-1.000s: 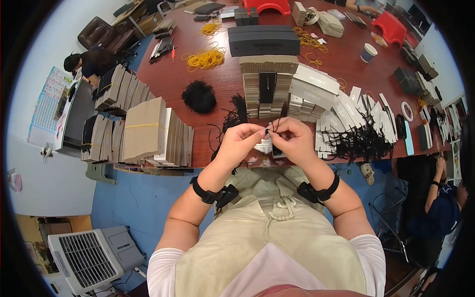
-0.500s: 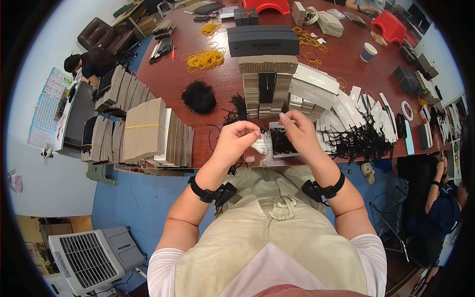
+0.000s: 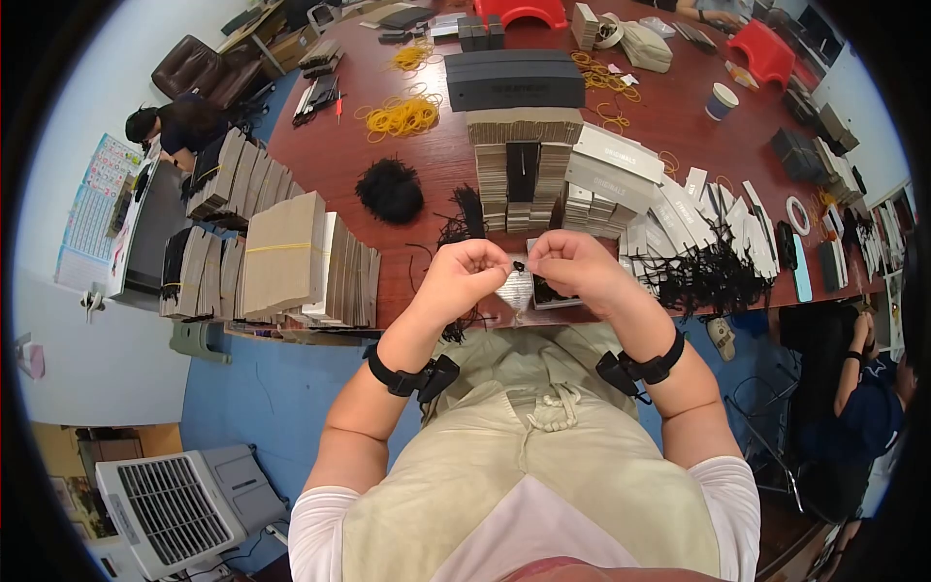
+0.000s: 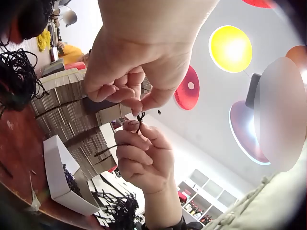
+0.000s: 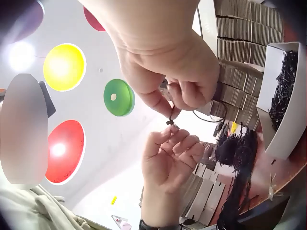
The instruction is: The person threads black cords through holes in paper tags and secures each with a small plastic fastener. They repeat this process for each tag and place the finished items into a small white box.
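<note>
A short black cord (image 4: 140, 116) with a small loop or knot spans the gap between the two hands. My left hand (image 3: 465, 276) pinches one end of it between thumb and forefinger. The right hand (image 3: 584, 274), thumb and index together, pinches the other side, with a longer tail of cord (image 5: 213, 117) curving away from it. Just below the right hand lies an open white box (image 5: 268, 91) holding small black pieces (image 5: 285, 88). A silvery ribbed packet (image 3: 517, 291) sits on the table beneath the fingertips.
Stacked grey-brown cards (image 3: 533, 170) rise just beyond the hands, a long black box (image 3: 516, 80) on top. Black cords (image 3: 713, 272) spread over white strips at right. A black bundle (image 3: 389, 190) and banded card stacks (image 3: 283, 247) stand left, yellow rubber bands (image 3: 402, 113) farther back.
My right hand left the cord, lifted over the white box with fingers spread, then came back to pinch the cord again. The left hand stays nearly in place.
</note>
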### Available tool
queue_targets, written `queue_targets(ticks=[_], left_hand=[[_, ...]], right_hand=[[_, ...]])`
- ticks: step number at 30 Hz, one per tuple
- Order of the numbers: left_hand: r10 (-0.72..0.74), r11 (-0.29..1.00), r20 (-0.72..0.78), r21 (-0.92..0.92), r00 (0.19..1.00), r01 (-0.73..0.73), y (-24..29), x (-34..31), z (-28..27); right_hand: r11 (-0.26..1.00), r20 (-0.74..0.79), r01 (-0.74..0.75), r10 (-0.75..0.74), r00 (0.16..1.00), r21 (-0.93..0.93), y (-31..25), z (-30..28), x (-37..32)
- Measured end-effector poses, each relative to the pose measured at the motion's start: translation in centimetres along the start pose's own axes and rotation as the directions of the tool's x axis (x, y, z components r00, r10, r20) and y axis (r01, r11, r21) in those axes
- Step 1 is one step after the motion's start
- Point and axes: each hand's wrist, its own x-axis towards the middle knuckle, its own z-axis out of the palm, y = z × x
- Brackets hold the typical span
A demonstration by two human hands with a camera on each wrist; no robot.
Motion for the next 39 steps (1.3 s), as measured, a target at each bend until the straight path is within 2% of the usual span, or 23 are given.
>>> queue_targets(ticks=[4, 7, 10, 16, 19, 22, 28, 31, 39], left_hand=[[-0.009, 1.0, 0.014, -0.028, 1.0, 0.01, 0.0, 0.0, 0.0], [-0.012, 0.999, 0.026, -0.041, 1.0, 0.013, 0.0, -0.1, 0.0], [-0.017, 0.999, 0.032, -0.038, 0.999, 0.018, 0.2, -0.1, -0.2], [-0.003, 0.998, 0.031, -0.057, 1.0, 0.005, 0.0, -0.2, -0.3], [-0.014, 0.998, 0.035, -0.063, 0.999, 0.017, -0.1, -0.2, -0.2], [-0.02, 0.998, 0.036, -0.062, 0.999, 0.022, -0.1, -0.2, -0.1], [-0.059, 0.998, 0.046, -0.034, 0.997, 0.061, 0.0, -0.2, 0.1], [-0.049, 0.998, 0.041, -0.029, 0.998, 0.051, -0.3, -0.2, 0.0], [-0.023, 0.999, 0.054, -0.026, 0.998, 0.025, -0.2, -0.2, 0.0]], right_hand=[[0.972, -0.109, 0.098, -0.124, 0.986, -0.214, 0.8, -0.1, 0.2], [0.963, -0.147, 0.168, -0.202, 0.968, -0.212, 1.0, 0.2, 0.1], [0.986, -0.113, 0.084, -0.101, 0.988, -0.145, -0.1, -0.1, -0.6], [0.998, -0.073, 0.053, -0.056, 0.996, -0.041, 0.4, -0.9, -0.6], [0.972, 0.021, -0.034, 0.029, 0.999, 0.234, 0.1, -0.3, -0.6], [0.96, 0.119, -0.096, 0.066, 0.991, 0.264, 0.5, -0.6, -0.2], [0.994, -0.013, 0.085, -0.086, 0.996, -0.069, 0.8, 0.4, -0.1], [0.983, -0.072, 0.068, -0.081, 0.994, -0.169, 1.3, 0.4, 0.0], [0.955, -0.106, 0.182, -0.211, 0.972, -0.234, 1.9, 0.3, 0.0]])
